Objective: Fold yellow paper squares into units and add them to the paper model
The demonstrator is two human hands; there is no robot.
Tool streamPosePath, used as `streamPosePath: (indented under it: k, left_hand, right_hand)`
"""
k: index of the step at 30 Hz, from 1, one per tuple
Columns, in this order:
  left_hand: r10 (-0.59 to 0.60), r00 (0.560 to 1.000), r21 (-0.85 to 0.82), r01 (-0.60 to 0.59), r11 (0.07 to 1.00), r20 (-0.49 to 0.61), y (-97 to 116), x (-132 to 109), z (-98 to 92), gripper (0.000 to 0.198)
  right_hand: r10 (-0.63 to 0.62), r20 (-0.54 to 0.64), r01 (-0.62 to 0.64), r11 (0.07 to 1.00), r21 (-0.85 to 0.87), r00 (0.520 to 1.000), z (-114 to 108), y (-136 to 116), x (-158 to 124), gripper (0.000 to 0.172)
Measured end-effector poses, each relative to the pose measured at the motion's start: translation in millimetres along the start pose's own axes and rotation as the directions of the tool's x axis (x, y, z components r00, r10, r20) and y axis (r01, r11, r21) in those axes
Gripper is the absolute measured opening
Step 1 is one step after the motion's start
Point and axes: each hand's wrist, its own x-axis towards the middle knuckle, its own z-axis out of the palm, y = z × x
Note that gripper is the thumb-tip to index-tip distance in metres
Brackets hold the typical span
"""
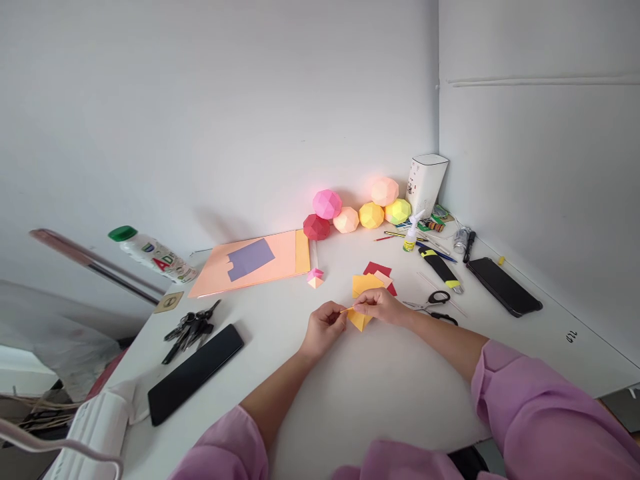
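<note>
Yellow paper strip (345,309) is pinched by the fingertips of left hand (324,328) and right hand (382,307); probably light, easily creased, best held by edges. Scissors (426,307) lie at three o'clock.

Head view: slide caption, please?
Left hand and right hand pinch a small yellow paper piece; faceted, multicoloured paper balls sit behind.

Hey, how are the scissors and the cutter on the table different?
The scissors have two looped black handles; the cutter has one straight black body with yellow-green patches. The scissors lie nearer the right hand; the cutter lies farther back. Both rest on the table.
</note>
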Motion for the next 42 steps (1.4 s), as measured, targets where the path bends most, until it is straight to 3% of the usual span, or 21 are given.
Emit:
streamPosePath:
  k: [6, 15, 19, 22, 26, 35, 42]
  left_hand:
    - [-0.04, 0.998, -0.002, 0.04, 0.999, -0.04, 8.4, -0.9, 0.7, 0.015]
    - [0.018, 0.987, 0.037, -0.012, 0.999, -0.157, 4.2, -5.1, 1.4, 0.015]
    - [0.016, 0.979, -0.021, -0.021, 1.0, -0.202, 3.0, -4.6, -0.5, 0.016]
    - [0.032, 0.992, -0.048, -0.038, 0.998, -0.125, 3.3, -3.1, -0.5, 0.014]
    - [0.073, 0.997, 0.08, -0.071, 0.994, -0.021, 1.9, -1.8, 2.5, 0.015]
    - [0.069, 0.998, 0.117, -0.067, 0.991, -0.013, 0.5, -0.8, 4.4, 0.009]
    - [-0.044, 0.998, -0.094, 0.04, 0.995, -0.042, -1.4, -2.0, -0.5, 0.008]
  right_hand:
    - [-0.015, -0.008, 0.015, 1.0, -0.013, 1.0, 0.0, 3.5, 0.9, 0.032]
    - [-0.003, -0.001, 0.003, 1.0, 0.012, 1.0, 0.4, 6.4, 1.8, 0.032]
    - [0.002, -0.016, -0.002, 1.0, 0.001, 1.0, 0.4, 8.4, 2.7, 0.034]
    - [-0.001, 0.0, 0.001, 1.0, -0.016, 1.0, 1.3, 6.8, 1.6, 0.034]
    - [-0.04, 0.031, 0.042, 0.998, -0.05, 0.999, 3.7, 0.9, -1.6, 0.03]
    - [-0.062, 0.059, 0.068, 0.992, -0.107, 0.996, 5.0, -1.2, -3.6, 0.025]
    - [0.003, 0.017, -0.003, 1.0, -0.011, 1.0, 2.9, 0.2, -1.9, 0.025]
